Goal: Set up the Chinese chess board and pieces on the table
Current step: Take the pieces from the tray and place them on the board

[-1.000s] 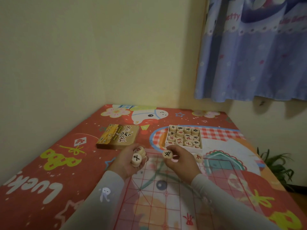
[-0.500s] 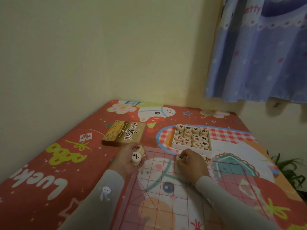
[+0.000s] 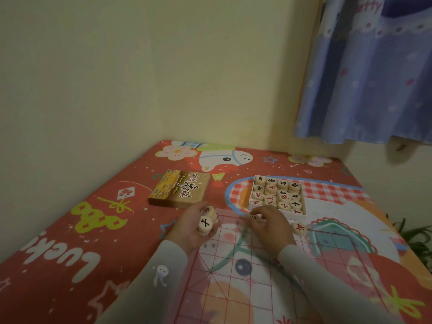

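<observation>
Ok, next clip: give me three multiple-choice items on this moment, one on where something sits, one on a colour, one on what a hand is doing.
1. Where is the brown box lid?
A. left of the white tray of pieces
B. on the board
C. under the curtain

2. What colour is the character on the lone piece right of the right hand?
A. black
B. red
C. green

3. What is the left hand doing?
A. lying flat on the tablecloth
B. holding a small stack of pieces
C. lifting the lid

Answers: 1 A, the lid lies left of the tray. 2 B, its mark is red. 3 B, several pieces sit in its curled fingers.
</observation>
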`<state>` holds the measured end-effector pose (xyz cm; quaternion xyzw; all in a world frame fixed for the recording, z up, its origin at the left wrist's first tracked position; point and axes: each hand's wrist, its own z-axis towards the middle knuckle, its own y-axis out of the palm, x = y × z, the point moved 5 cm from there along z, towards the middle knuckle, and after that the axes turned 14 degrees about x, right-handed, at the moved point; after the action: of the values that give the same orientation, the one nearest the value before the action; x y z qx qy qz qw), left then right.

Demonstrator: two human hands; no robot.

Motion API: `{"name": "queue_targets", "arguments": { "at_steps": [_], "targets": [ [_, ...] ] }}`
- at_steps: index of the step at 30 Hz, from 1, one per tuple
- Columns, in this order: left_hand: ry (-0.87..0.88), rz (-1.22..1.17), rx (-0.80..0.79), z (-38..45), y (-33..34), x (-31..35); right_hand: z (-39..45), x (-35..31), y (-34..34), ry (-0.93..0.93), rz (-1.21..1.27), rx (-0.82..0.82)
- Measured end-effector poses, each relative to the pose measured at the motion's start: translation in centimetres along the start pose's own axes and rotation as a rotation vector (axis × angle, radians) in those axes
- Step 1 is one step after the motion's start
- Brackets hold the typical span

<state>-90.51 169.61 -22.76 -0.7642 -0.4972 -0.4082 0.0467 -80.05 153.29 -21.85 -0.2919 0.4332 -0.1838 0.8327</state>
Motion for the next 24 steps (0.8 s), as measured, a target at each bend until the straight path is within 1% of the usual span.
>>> {"name": "queue_targets", "arguments": {
  "at_steps": [2, 4, 7, 10, 14, 17, 19, 21, 24],
  "targets": [
    [0.001, -0.009, -0.014, -0.6, 0.3, 0.1, -0.6, -2.5, -1.1, -0.065, 0.118, 0.015],
    [0.009, -0.023, -0.019, -1.0, 0.6, 0.1, -1.5, -5.6, -1.7, -0.151, 0.213, -0.010],
    [0.010, -0.050, -0.028, -1.9, 0.7, 0.1, -2.9, -9.4, -1.5, -0.232, 0.224, -0.111],
    [0.023, -0.082, -0.032, -3.1, 0.6, 0.0, -3.9, -11.5, -1.2, -0.234, 0.218, -0.144],
    [0.032, -0.069, 0.003, -4.2, -0.7, 0.1, -4.7, -11.9, -1.5, -0.162, 0.302, -0.121],
    [-0.009, -0.143, -0.052, -4.6, -1.9, 0.5, -4.4, -11.8, -2.4, -0.103, 0.351, -0.050],
    [-0.005, -0.185, -0.063, -4.8, -2.7, 0.9, -4.0, -11.3, -2.9, -0.066, 0.364, -0.005],
    [0.019, -0.161, -0.049, -5.0, -3.6, 1.3, -3.9, -10.3, -3.0, -0.057, 0.324, 0.005],
    [0.058, -0.154, 0.024, -5.2, -5.1, 1.7, -4.5, -8.7, -2.4, -0.072, 0.219, -0.042]
  ]
}}
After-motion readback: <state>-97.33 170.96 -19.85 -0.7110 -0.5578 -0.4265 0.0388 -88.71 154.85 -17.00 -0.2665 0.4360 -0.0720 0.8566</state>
